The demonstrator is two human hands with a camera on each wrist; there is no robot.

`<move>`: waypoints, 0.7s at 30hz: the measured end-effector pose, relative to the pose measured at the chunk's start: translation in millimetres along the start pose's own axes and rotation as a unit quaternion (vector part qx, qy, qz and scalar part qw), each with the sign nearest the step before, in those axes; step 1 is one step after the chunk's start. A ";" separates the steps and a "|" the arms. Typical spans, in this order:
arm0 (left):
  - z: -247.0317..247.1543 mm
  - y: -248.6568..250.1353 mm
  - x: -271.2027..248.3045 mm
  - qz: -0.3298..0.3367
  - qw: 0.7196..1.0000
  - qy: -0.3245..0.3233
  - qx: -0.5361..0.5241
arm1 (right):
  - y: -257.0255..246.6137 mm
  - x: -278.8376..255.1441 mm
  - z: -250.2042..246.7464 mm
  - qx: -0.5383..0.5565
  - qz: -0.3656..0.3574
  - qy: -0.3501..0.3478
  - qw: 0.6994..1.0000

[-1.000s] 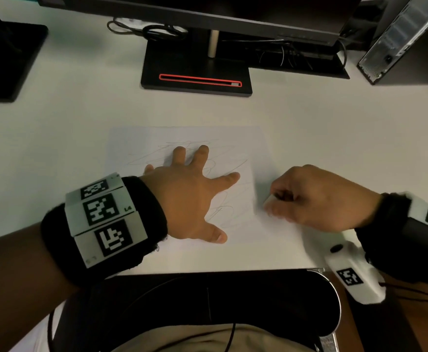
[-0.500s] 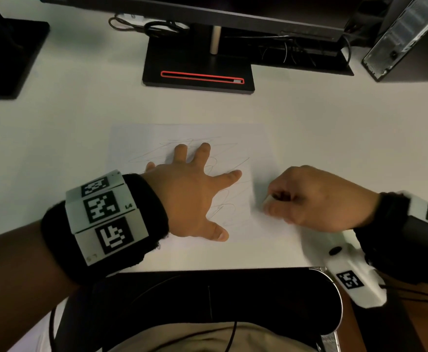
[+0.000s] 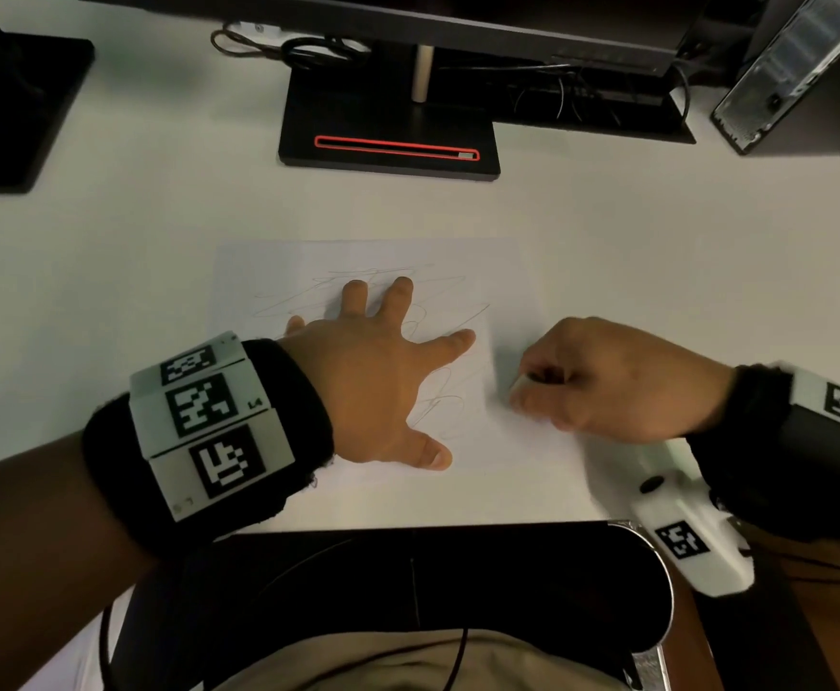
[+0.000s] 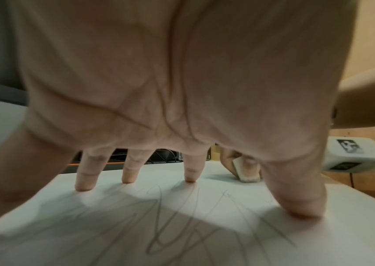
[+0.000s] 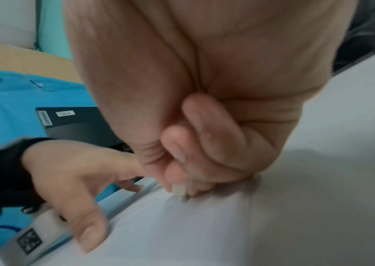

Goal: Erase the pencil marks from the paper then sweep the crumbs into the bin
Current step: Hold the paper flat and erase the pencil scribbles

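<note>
The white sheet of paper [image 3: 268, 271] with grey pencil scribbles [image 3: 437, 391] lies flat on the pale desk [image 3: 108, 241]; the left hand [image 3: 373, 386] is spread open, fingertips pressing it down. The right hand [image 3: 617, 386] pinches a small white eraser [image 4: 244, 171] against the sheet's right part. Short, light strokes away from the holding hand should keep the paper from buckling (no bin shows). Compared with a second ago, little differs: both hands sit in nearly the same places.

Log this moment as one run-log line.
phase: erasing | left hand: spread flat, pressing paper | right hand: pinching eraser on paper's right side | pencil marks: mostly present
</note>
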State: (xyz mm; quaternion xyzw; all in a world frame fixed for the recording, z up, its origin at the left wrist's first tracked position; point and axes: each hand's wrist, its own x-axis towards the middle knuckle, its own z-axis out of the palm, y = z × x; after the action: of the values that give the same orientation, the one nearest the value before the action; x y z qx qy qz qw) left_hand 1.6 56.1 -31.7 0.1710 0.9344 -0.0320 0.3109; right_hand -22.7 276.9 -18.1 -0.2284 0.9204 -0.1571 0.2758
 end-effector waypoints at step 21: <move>0.0 0.4 1.5 0.000 1.000 0.000 -0.002 | -12.3 4.5 9.4 0.000 -0.025 -0.040 0.999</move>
State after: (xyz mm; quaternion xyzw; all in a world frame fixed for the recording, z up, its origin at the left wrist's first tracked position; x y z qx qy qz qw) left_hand 0.7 56.9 -32.6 0.1701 0.9346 -0.0305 0.3109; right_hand -16.5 262.7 -22.6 -0.2578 0.9025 -0.1543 0.3086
